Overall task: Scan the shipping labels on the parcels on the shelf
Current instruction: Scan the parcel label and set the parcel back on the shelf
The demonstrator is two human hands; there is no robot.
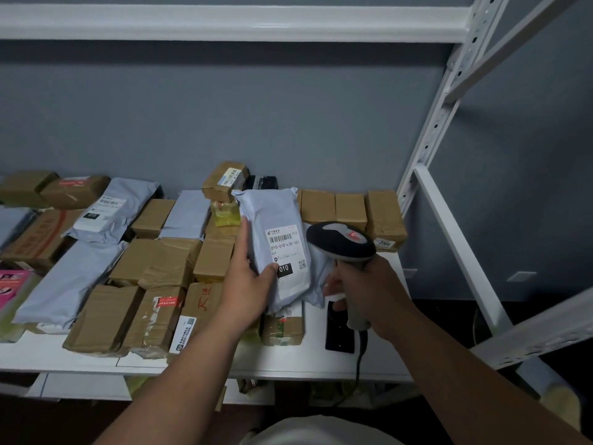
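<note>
My left hand (248, 277) grips a grey plastic mailer parcel (276, 216) by its lower left edge and holds it tilted up above the shelf. Its white shipping label (285, 252) faces me, with a barcode, the text 010-010-L30-551 and a black 010 patch. My right hand (362, 290) grips the handle of a grey and black barcode scanner (341, 240). The scanner's head sits just right of the label, close to the parcel's right edge. A red mark glows on top of the scanner.
Many brown cardboard boxes (167, 258) and grey mailers (109, 210) cover the white shelf board (288, 361). A black stand (340, 335) lies on the shelf under the scanner. A white upright post (426, 139) and diagonal braces (462, 248) stand at the right. Another shelf beam (224, 22) runs overhead.
</note>
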